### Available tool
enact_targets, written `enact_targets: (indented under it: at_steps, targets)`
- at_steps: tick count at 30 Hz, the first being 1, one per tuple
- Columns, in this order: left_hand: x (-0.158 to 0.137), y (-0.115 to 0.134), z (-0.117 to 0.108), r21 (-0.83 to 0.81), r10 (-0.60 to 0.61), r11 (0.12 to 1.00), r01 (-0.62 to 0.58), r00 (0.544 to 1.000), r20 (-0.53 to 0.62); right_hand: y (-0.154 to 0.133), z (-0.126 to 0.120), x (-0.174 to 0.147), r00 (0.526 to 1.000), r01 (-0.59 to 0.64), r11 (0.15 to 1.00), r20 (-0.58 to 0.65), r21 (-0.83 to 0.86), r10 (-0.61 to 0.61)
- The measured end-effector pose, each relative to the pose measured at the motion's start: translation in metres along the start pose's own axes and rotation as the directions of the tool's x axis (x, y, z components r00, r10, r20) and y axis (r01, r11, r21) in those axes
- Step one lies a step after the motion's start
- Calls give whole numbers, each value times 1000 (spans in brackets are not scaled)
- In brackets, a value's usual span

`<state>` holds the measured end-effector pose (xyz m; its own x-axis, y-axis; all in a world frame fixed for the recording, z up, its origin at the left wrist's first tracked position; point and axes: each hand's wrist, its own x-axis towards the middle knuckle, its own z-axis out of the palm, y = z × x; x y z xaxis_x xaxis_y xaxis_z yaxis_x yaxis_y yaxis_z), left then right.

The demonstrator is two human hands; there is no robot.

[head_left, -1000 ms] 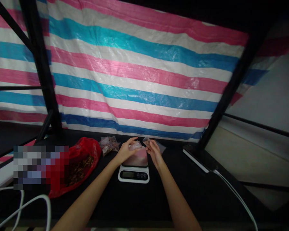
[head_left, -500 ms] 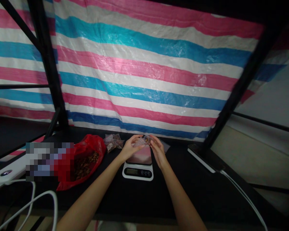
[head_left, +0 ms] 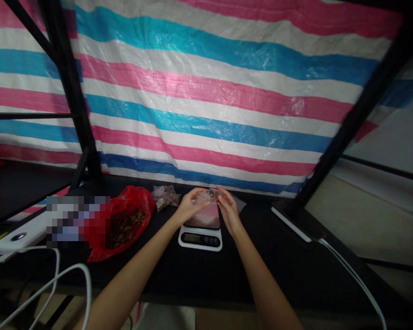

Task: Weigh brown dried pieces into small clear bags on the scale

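Above the back of a white kitchen scale [head_left: 200, 239], both hands hold a small clear plastic bag [head_left: 203, 198]. My left hand [head_left: 189, 206] is closed on the bag's left side, and my right hand [head_left: 228, 208] grips it around the right, where a rounded opening shows. Something small and brownish is inside, too small to name. Left of the scale lies an open red plastic bag [head_left: 146, 197] with many brown, nut-like or seed-like pieces [head_left: 127, 229] in it. Several small filled clear packets [head_left: 165, 197] lie behind, close to my left hand.
A flat clear bag [head_left: 240, 204] lies behind my right hand. On the right, a phone-like dark device with a white side [head_left: 291, 223] has white cables [head_left: 354, 270] attached. At left are a white power strip [head_left: 24, 236] and looping cables. Black metal posts [head_left: 72, 91] frame a striped sheet [head_left: 206, 105].
The whole view has shifted slightly, so the scale and bags appear a little higher and further right. Both hands keep their hold on the clear bag over the scale.
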<state>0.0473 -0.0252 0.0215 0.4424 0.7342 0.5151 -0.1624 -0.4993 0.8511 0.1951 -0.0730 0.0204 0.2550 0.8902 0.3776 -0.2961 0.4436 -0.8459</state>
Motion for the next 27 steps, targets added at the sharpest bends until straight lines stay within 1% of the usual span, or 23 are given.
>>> enact_targets:
  at_steps: [10, 16, 21, 27]
  targets:
    - [0, 0, 0, 14, -16, 1000, 16, 1000, 9, 0, 0, 0, 1000, -1, 999, -19, -48, 0]
    - [-1, -1, 0, 12, -25, 1000, 25, 1000, 17, -2, -1, -1, 1000, -27, 997, -11, -79, 26]
    - [-2, -1, 0, 15, -38, 999, 38, 999, 16, -6, 0, -3, 1000, 16, 989, 7, -145, -15]
    - [-3, 4, 1, -16, -71, 997, 72, 996, 53, -12, 2, -3, 996, 88, 979, 46, -182, -81]
